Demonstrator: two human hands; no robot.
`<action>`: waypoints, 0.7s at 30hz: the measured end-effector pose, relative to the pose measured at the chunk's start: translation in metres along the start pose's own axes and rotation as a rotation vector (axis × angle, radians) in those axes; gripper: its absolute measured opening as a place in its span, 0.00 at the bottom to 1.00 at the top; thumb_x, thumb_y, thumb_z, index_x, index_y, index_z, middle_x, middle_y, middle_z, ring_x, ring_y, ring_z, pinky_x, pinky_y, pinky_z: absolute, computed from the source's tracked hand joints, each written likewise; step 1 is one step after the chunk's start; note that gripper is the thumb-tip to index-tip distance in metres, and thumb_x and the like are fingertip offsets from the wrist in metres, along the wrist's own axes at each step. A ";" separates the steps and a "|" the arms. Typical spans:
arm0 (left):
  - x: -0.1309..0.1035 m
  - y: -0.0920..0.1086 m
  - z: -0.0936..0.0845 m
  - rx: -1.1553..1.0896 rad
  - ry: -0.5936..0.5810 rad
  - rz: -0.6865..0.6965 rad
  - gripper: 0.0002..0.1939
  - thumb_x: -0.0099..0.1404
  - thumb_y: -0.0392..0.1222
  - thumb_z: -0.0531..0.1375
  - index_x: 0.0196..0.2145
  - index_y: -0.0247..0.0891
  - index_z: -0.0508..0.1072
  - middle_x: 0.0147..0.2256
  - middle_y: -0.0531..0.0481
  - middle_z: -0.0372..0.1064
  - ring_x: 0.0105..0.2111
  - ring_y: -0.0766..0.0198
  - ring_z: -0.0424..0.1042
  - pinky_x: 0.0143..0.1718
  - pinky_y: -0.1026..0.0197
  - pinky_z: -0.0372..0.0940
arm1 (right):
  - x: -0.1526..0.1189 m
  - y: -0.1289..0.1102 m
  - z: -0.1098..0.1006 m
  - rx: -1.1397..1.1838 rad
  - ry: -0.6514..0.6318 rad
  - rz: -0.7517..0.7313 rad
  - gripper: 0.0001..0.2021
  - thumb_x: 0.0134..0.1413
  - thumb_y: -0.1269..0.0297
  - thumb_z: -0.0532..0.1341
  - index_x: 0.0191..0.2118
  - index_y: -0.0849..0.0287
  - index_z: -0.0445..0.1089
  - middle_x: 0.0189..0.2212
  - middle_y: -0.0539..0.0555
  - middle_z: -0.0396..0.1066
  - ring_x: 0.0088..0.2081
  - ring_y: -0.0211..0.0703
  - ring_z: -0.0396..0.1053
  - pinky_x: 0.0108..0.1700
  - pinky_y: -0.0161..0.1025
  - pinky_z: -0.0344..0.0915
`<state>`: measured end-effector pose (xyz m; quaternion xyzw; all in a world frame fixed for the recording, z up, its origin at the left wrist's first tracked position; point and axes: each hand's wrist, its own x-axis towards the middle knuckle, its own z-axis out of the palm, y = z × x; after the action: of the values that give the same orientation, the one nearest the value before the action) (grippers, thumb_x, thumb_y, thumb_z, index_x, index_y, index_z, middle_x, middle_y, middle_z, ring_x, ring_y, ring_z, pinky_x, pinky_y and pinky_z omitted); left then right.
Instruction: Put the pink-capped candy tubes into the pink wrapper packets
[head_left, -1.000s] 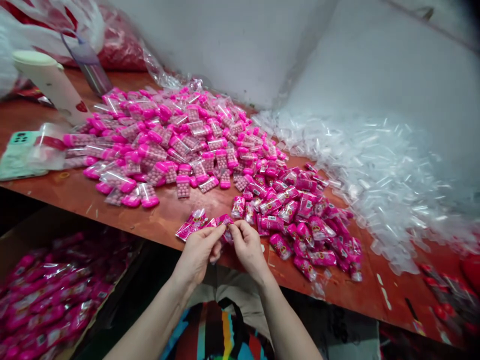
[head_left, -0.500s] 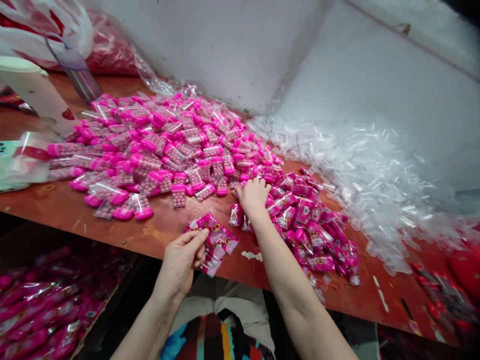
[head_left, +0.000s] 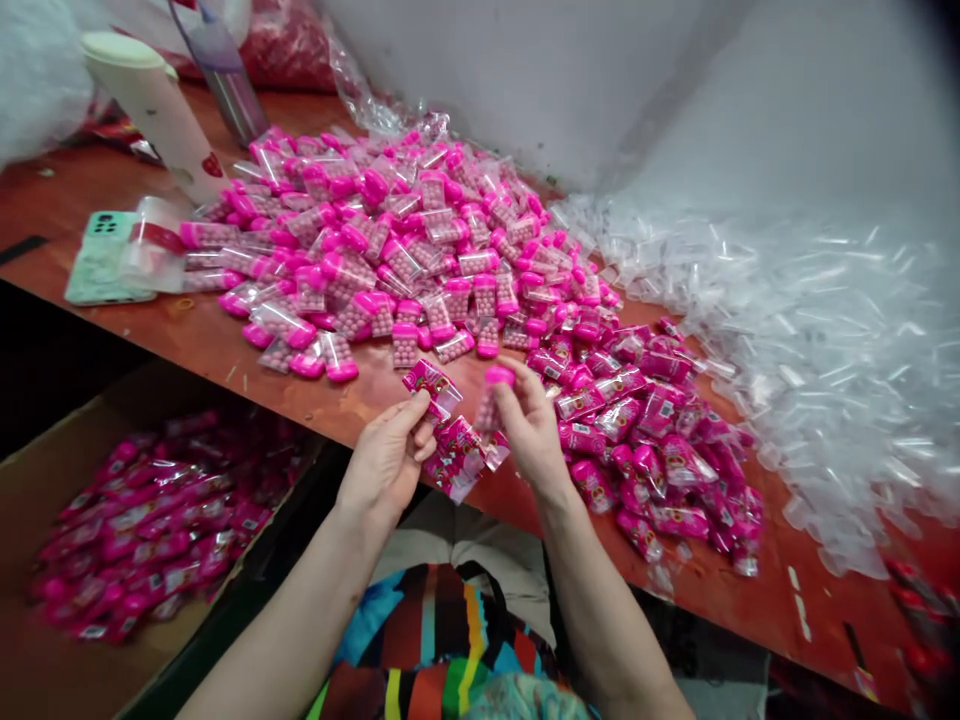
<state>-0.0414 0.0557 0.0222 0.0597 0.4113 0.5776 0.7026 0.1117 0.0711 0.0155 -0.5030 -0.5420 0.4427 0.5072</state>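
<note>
Near the table's front edge, my left hand point(head_left: 394, 445) is closed on several printed pink wrappers point(head_left: 454, 455), which stick out past the fingertips. My right hand point(head_left: 529, 420) pinches a small clear candy box point(head_left: 491, 405) with a pink cap and pale pink balls inside, somewhat blurred. The candy box is just right of the wrappers; whether they touch I cannot tell. Behind both hands spreads a heap of pink-capped candy boxes point(head_left: 405, 265). To the right of my right hand lies a pile of boxes in pink wrappers point(head_left: 645, 430).
Clear plastic cases point(head_left: 810, 350) are heaped along the wall at right. A carton point(head_left: 45, 450) of wrapped pink packs stands below the table at left. On the table's left are a phone point(head_left: 101, 262), a white cup point(head_left: 154, 105), a steel bottle point(head_left: 232, 90) and a roll of tape point(head_left: 154, 240).
My right hand has drawn back from the piles toward the wrappers and now shows a candy box. My left hand keeps hold of the wrappers. The camera view has shifted left.
</note>
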 end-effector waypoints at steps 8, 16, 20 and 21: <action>-0.004 -0.012 -0.002 -0.031 -0.045 -0.031 0.12 0.54 0.35 0.69 0.25 0.32 0.67 0.20 0.58 0.58 0.15 0.78 0.55 0.12 0.73 0.50 | -0.050 0.002 0.027 0.240 0.108 0.182 0.17 0.57 0.58 0.62 0.51 0.52 0.62 0.32 0.48 0.69 0.28 0.36 0.69 0.28 0.33 0.70; -0.014 -0.024 -0.004 0.066 -0.104 -0.053 0.13 0.59 0.43 0.66 0.26 0.34 0.67 0.17 0.59 0.56 0.15 0.76 0.55 0.15 0.70 0.51 | -0.058 -0.001 0.022 0.203 0.091 0.143 0.18 0.55 0.62 0.64 0.50 0.53 0.62 0.35 0.49 0.72 0.32 0.35 0.71 0.33 0.34 0.71; -0.020 -0.025 -0.005 0.163 -0.192 -0.080 0.15 0.59 0.46 0.66 0.25 0.34 0.68 0.16 0.58 0.55 0.15 0.75 0.53 0.15 0.71 0.48 | -0.063 0.001 0.020 0.246 0.066 0.155 0.20 0.54 0.62 0.64 0.51 0.51 0.60 0.35 0.48 0.71 0.31 0.35 0.72 0.33 0.34 0.70; -0.021 -0.025 -0.005 0.193 -0.209 -0.094 0.15 0.58 0.46 0.66 0.24 0.33 0.68 0.16 0.58 0.55 0.15 0.76 0.53 0.14 0.71 0.47 | -0.064 0.003 0.019 0.238 0.048 0.146 0.21 0.54 0.62 0.64 0.52 0.51 0.59 0.35 0.48 0.71 0.31 0.35 0.71 0.33 0.34 0.70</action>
<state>-0.0257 0.0274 0.0160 0.1676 0.3921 0.4924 0.7588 0.0922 0.0086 0.0039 -0.4876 -0.4353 0.5276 0.5426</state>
